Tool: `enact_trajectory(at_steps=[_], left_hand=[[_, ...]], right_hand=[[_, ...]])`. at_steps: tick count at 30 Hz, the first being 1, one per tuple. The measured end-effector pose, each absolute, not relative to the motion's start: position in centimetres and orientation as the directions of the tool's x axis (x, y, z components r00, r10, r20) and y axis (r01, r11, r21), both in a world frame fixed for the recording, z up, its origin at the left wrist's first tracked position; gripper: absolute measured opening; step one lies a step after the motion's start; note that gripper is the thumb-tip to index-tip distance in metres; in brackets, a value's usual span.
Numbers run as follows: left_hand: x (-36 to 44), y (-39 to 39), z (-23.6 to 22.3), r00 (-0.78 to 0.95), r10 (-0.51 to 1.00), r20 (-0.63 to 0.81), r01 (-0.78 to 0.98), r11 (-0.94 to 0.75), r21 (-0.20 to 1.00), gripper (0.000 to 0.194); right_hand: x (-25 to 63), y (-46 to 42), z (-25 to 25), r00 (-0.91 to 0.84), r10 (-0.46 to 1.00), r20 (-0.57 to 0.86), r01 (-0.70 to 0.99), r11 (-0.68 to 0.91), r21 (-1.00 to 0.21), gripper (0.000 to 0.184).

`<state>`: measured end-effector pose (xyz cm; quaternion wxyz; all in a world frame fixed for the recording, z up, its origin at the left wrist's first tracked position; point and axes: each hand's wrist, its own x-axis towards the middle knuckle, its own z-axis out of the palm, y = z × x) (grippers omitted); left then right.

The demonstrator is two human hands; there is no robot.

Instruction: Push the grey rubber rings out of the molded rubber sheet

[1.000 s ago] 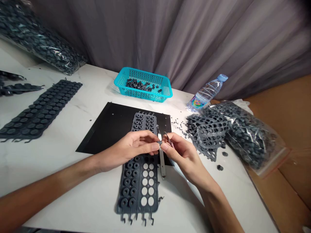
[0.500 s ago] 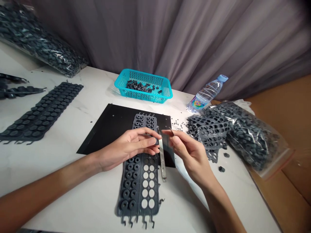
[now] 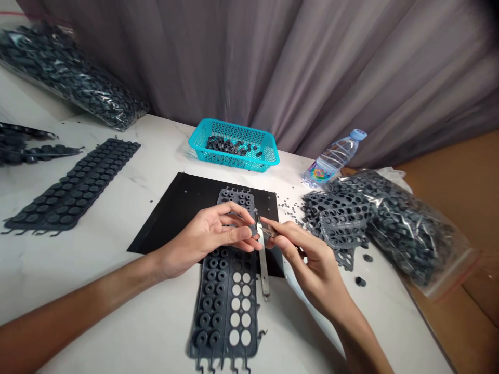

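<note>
While dark part (image 3: 253, 228) is pinched by left hand (image 3: 212, 228), seemingly for steadiness, metal tool (image 3: 268, 228) is clasped by right hand (image 3: 312, 257), grip closed, tip near part.

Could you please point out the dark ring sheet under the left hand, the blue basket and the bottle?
Dark ring sheet (image 3: 226, 306), head view: its middle strip.
Blue basket (image 3: 234, 161), head view: front wall.
Bottle (image 3: 336, 155), head view: clear body.

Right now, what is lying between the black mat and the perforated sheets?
In the head view, small dark bits lie scattered on the white tabletop; lower down, the right hand appears between.
</note>
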<state>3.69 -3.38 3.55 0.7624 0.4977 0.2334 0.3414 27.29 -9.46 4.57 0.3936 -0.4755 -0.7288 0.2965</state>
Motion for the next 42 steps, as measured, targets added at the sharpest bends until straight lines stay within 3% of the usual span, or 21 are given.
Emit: enact_trajectory(at_steps=[23, 42], left_hand=[[3.3, -3.4, 2.8, 0.677, 0.736, 0.005, -0.209, 0.185, 0.96, 0.021], [3.3, -3.8, 3.7, 0.69, 0.722, -0.049, -0.103, 0.165, 0.981, 0.018]], right_hand=[[28.5, -9.5, 4.6, -0.381, 0.842, 0.382, 0.536, 0.538, -0.651, 0.03], [28.5, -9.5, 5.1, -0.428, 0.82, 0.381, 0.529, 0.569, -0.63, 0.03]])
